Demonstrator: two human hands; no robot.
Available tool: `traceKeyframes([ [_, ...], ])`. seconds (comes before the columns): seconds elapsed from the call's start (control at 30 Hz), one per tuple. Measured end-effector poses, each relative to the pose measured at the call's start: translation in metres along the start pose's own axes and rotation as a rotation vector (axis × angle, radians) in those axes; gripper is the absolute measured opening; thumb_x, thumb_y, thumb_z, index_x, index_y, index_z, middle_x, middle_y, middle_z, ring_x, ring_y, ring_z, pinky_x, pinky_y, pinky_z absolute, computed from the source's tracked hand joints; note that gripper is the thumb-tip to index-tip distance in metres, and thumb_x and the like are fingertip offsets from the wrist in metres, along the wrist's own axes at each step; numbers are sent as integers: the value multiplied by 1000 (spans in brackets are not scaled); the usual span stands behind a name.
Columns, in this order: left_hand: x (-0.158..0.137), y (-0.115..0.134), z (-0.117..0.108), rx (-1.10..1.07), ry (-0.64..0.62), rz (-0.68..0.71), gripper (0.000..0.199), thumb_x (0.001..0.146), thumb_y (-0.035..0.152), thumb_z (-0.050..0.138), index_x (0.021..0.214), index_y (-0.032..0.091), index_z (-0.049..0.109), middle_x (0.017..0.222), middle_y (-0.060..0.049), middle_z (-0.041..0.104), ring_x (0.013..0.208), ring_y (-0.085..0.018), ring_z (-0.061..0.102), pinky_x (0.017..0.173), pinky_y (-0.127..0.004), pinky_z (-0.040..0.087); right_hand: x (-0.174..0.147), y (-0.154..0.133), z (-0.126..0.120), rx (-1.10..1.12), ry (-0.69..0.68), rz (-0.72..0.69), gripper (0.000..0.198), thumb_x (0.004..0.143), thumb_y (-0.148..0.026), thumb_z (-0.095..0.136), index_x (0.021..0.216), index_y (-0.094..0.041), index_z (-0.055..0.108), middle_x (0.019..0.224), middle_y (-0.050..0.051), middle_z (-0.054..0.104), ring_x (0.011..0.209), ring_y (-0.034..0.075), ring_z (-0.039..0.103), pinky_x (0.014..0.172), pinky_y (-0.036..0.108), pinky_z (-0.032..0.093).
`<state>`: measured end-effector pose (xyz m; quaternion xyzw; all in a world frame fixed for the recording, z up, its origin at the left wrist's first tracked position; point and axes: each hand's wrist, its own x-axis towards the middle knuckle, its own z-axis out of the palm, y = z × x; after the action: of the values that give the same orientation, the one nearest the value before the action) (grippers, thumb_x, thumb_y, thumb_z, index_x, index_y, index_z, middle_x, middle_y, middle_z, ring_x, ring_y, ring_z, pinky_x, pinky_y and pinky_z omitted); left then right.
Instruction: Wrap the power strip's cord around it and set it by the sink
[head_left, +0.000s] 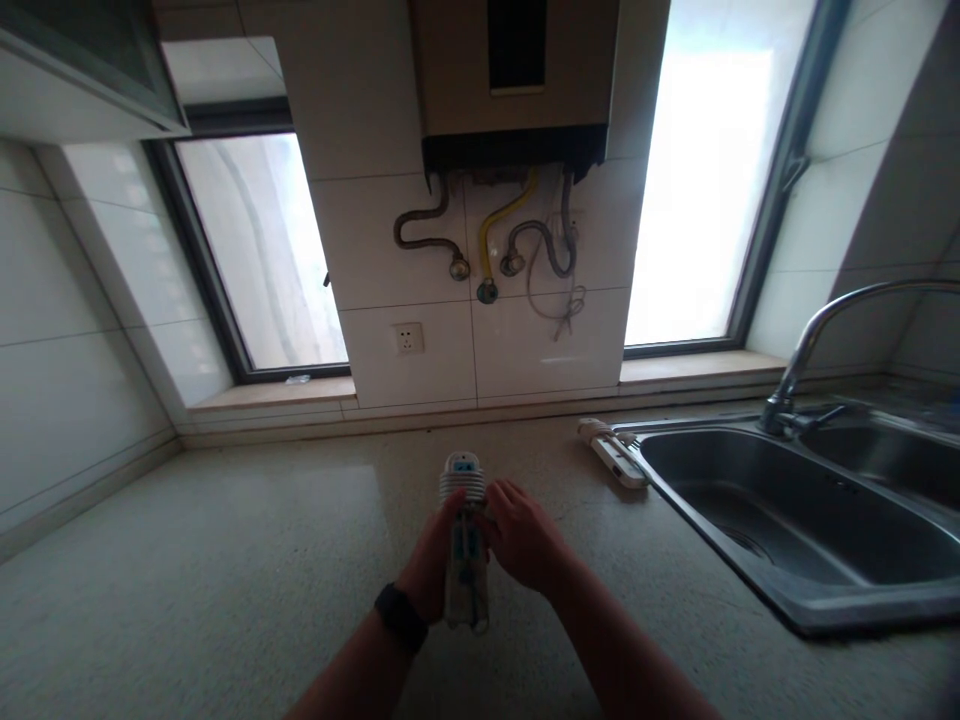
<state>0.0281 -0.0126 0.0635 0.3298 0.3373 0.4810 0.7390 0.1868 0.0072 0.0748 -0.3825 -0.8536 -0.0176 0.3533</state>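
A white power strip [468, 570] with blue-green sockets is held lengthwise over the counter, its far end pointing to the wall. White cord [463, 484] is wound in several turns round its far part. My left hand [433, 560], with a dark band on the wrist, is closed round the strip from the left, thumb on top by the cord. From the right, my right hand [521, 532] has its fingers curled against the strip and the cord turns. Those fingertips are partly hidden, but they seem to pinch the cord.
A second white power strip [616, 458], wrapped in its cord, lies by the steel sink [757, 510] with its curved faucet [802, 350]. A wall socket [409, 338] sits below the water heater [517, 80] and its hoses. The speckled counter [225, 580] spreads to the left.
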Motion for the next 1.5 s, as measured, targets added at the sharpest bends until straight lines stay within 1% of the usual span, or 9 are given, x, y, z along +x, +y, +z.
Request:
traceKeyframes([
  [0.17,-6,4,5,60,22,106,52,84,56,65,104,10,51,73,-5,57,59,-13,56,52,-24,42,0,8,-7,26,-8,-69,15,99,-29,52,91,-16,48,91,6,57,86,20,50,77,32,38],
  [0.37,-13,2,13,93,51,202,56,79,49,72,114,15,44,75,-4,57,62,-16,59,54,-26,45,-2,20,-19,188,-39,-117,21,100,-33,53,88,-17,47,88,4,56,86,18,49,77,29,38],
  [0.5,-16,0,15,120,59,236,61,78,48,73,118,15,42,77,-4,58,63,-16,58,54,-27,46,-3,26,-22,333,-91,-58,22,99,-35,55,88,-17,49,89,3,56,87,16,51,77,27,38],
  [0.7,-19,1,14,110,18,257,69,73,49,78,120,14,42,78,-5,59,63,-17,59,55,-27,47,-3,28,-20,511,-151,-3,18,98,-31,55,89,-15,54,90,3,55,87,15,51,78,26,39],
  [0.97,-14,-1,10,190,26,290,68,70,47,81,118,13,45,83,-8,62,66,-19,62,59,-30,50,-4,30,-23,648,-176,16,30,98,-44,53,91,-15,59,91,4,57,88,15,53,80,27,41],
  [1.17,-10,-2,9,189,7,312,70,68,47,82,119,12,48,82,-8,62,67,-16,61,62,-28,49,-4,32,-12,975,-192,127,33,96,-47,55,92,-14,57,83,2,55,80,14,51,76,27,41],
  [1.27,-10,-3,8,130,-11,307,71,69,45,82,122,12,49,93,-12,64,78,-19,64,70,-31,52,-4,29,-4,1130,-163,151,31,96,-46,55,93,-14,53,80,1,51,75,13,50,71,26,42],
  [1.4,-10,-4,5,3,-93,311,78,75,36,79,139,21,38,126,-16,58,104,-26,63,83,-37,53,-3,25,9,1184,-111,258,33,95,-48,57,100,-17,49,83,1,50,76,13,47,63,23,42],
  [1.5,-10,-6,4,-20,-140,321,72,83,36,70,144,24,34,129,-16,56,105,-26,63,82,-36,54,-3,26,20,1269,-60,312,37,93,-52,58,108,-21,45,82,0,46,72,13,47,53,21,41],
])
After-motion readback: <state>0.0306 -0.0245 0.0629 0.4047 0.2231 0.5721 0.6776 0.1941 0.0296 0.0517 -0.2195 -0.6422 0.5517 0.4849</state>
